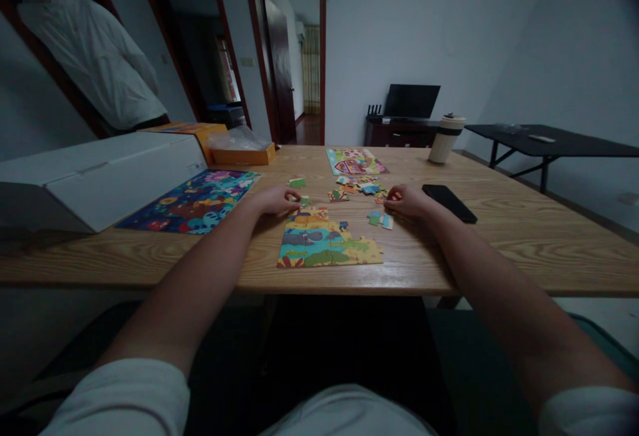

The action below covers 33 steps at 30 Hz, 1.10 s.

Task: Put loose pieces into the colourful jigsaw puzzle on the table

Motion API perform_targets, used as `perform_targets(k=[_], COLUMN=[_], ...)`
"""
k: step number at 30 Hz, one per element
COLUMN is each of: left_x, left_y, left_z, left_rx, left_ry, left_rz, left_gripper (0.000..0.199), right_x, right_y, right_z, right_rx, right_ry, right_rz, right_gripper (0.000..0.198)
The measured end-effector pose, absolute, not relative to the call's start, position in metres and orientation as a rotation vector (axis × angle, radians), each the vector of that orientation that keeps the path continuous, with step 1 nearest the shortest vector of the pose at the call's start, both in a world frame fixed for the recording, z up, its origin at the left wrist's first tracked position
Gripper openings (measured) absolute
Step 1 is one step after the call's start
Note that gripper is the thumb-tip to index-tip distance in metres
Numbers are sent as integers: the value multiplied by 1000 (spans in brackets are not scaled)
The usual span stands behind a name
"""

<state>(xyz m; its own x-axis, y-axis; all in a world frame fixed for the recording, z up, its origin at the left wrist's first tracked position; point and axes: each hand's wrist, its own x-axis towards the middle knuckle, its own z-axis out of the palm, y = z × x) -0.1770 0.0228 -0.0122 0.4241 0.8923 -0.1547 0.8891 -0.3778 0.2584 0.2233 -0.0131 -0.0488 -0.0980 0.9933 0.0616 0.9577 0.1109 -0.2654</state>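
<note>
A partly joined jigsaw puzzle (324, 244) with a hippo and a crocodile lies flat near the table's front edge. At its upper left corner, my left hand (277, 201) is closed in a pinch on a green puzzle piece (304, 201). My right hand (407, 201) rests at the right side of the loose pile (368, 188), its fingertips closed on an orange-red puzzle piece (380, 200). Between the pile and the joined part lie green and blue-white pieces (380, 219). Another green piece (296, 183) sits just beyond my left hand.
A dark blue picture sheet (200, 202) lies left, beside a long white box (110, 170) and an orange tray (244, 155) holding clear plastic. A colourful picture card (355, 162) lies behind the pile. Right are a black phone (449, 203) and a cup (446, 140). A person (94, 56) stands left.
</note>
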Motion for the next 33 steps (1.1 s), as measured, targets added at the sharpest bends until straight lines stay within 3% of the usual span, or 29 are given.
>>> perform_targets(k=[4,11,25,33], left_x=[-176,-177,-196,-165], left_y=[43,63,60,34], left_z=[-30,-43,-29,-17], left_rx=[2549,2471,2535,2680], left_ry=[1792,1906,2123,2127], left_rz=[319,64,237,412], left_gripper=[64,49,54,36], right_x=[223,222,231,231], right_y=[-8,-7,-2,-2], right_z=[-52,-55,-65,-65], right_rx=[-1917,-1892,-1867,-1851], right_ry=[-2150,-2076,-1999,-2028], right_rz=[166,32,84,111], right_gripper=[37,35,46,43])
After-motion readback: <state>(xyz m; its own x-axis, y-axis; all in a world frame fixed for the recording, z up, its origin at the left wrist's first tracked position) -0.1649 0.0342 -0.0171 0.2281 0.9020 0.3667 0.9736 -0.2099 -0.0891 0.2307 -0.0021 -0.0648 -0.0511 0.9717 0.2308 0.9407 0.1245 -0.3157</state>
